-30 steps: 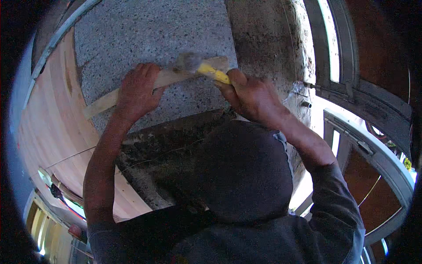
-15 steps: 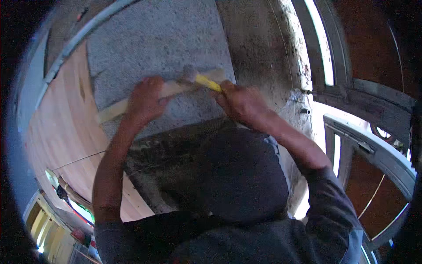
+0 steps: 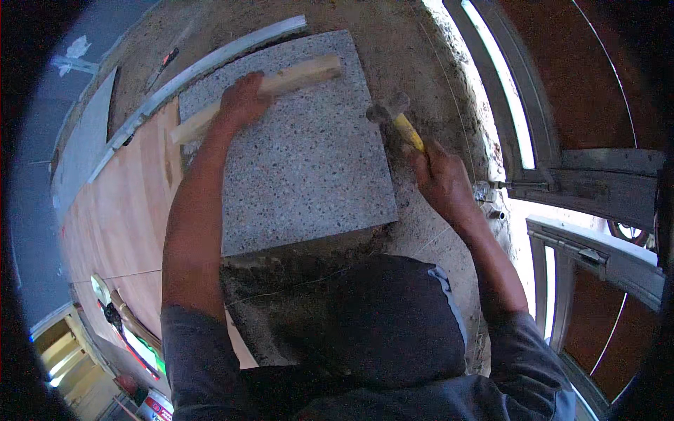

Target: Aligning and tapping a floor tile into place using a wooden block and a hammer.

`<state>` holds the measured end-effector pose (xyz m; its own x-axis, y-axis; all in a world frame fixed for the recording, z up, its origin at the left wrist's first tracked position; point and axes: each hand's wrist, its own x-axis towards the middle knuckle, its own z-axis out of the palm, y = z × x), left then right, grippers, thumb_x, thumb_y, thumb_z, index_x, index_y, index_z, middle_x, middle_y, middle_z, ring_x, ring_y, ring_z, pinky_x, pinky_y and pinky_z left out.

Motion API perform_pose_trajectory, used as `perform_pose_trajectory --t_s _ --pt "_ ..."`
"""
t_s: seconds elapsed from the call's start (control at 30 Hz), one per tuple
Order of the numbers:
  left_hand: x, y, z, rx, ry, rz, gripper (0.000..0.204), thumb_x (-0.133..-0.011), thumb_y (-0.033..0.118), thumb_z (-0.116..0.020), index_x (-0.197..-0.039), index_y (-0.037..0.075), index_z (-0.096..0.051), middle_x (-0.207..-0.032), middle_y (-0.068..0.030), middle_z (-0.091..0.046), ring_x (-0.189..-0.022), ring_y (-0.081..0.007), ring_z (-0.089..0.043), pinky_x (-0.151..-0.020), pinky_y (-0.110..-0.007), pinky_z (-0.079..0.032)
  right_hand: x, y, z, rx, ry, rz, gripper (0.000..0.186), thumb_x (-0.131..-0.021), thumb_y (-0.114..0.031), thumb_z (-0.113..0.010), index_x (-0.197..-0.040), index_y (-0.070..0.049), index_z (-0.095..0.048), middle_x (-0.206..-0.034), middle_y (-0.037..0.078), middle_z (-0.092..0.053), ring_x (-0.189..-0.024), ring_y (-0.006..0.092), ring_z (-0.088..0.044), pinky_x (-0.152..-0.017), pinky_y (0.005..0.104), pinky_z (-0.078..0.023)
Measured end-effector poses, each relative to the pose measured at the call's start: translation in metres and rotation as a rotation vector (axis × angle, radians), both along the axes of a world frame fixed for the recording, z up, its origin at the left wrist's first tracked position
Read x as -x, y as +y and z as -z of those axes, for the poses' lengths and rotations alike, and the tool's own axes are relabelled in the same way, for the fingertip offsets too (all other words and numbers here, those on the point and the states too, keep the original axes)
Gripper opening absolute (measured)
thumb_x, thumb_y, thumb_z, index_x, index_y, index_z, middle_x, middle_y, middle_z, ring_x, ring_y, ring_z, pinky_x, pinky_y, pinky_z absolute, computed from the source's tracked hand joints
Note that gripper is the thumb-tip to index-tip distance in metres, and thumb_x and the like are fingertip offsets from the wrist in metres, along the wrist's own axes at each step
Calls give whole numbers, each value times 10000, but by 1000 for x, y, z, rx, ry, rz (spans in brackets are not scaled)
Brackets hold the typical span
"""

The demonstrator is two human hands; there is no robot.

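Note:
A speckled grey stone-look slab lies on the ground before me. Across its far part rests a pale wooden batten, slanting up to the right. My left hand is closed over the batten, left of its middle. In my right hand is a hammer with a yellow handle, the fingers wrapped round the grip. The hammer's head is at the slab's right edge, apart from the batten; I cannot tell whether it touches the slab.
Beyond the slab lies a long pale straightedge, and plywood sheets spread to the left. Dark, rough ground borders the slab's near edge. At right, a pipe stub stands near a metal-framed door. A thin string runs along the right side.
My left hand and the batten are farther toward the slab's far edge. The hammer has gone from above the batten to the slab's right edge. The view has shifted, showing more slab.

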<state>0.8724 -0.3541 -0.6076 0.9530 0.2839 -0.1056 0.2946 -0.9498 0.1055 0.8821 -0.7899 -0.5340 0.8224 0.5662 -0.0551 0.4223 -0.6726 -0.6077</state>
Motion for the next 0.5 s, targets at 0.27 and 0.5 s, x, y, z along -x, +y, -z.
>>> perform_pose_trajectory --t_s 0.27,0.5 --pt "-34 18 7 -11 92 17 766 -869 417 -764 -1506 108 -473 -1517 -140 -527 -1388 -330 -509 -1134 -495 -434 -17 38 14 49 -20 -36 412 -1049 -354 -540 -1046 45 -639 -744 289 -666 -698 482 -684 -612 574 -543" --pt "-33 20 21 -121 -19 78 742 -842 406 -794 -1457 106 -508 -1435 -113 -583 -1309 -334 -560 -1082 -512 -472 -70 135 18 13 -92 -146 374 -1047 -324 -555 -1088 35 -651 -877 296 -694 -833 442 -715 -715 544 -556"
